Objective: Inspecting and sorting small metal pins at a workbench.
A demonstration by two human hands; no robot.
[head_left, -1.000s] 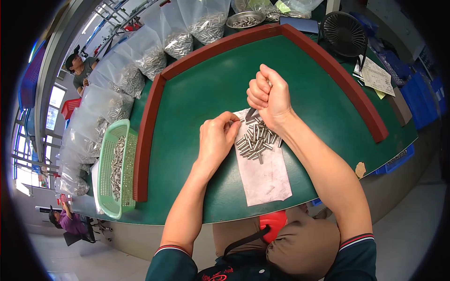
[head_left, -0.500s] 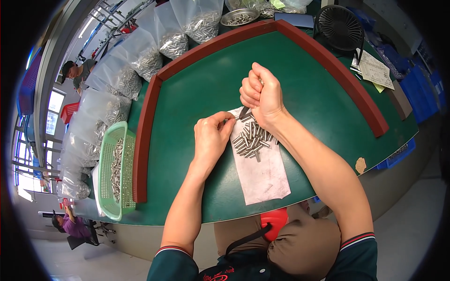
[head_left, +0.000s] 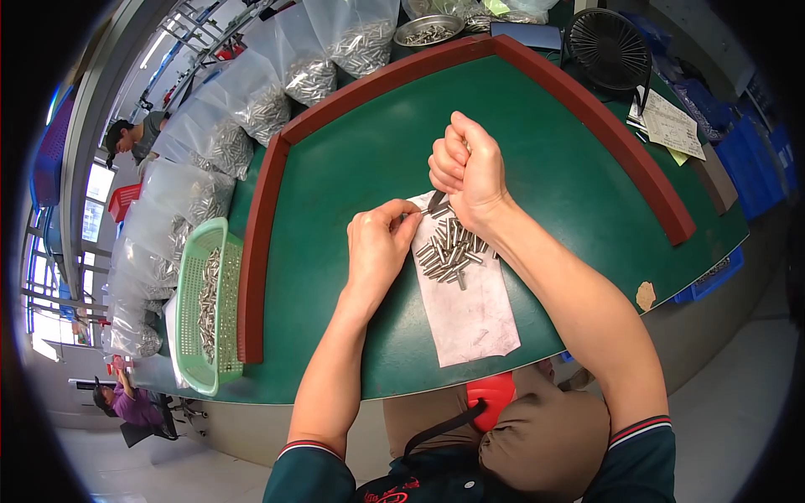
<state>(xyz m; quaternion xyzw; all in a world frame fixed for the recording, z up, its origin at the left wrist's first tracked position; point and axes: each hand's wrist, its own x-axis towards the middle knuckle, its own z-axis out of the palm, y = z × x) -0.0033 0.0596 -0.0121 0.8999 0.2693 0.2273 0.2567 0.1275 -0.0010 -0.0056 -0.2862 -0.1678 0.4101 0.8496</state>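
My left hand [head_left: 381, 243] pinches a small metal pin [head_left: 425, 211] between thumb and forefinger, at the upper left of a pale cloth [head_left: 470, 331]. Closed in a fist, my right hand [head_left: 470, 172] grips a dark narrow blade-like tool [head_left: 435, 199]. Its tip points down toward the pin and looks close to touching it; the handle is hidden inside my fist. Under and beside my right wrist, a loose heap of shiny metal pins [head_left: 453, 254] lies on the cloth.
A dark red raised rim [head_left: 260, 235] borders the green tabletop [head_left: 335, 159]. Left of it stands a light green basket [head_left: 194, 335] with metal pins. Clear bags of metal parts [head_left: 312, 77] line the back left. A bowl [head_left: 429, 32] and black fan [head_left: 608, 49] stand behind.
My hands, the pin and the tool look unmoved. In the left background, a person in a dark cap has leaned slightly lower.
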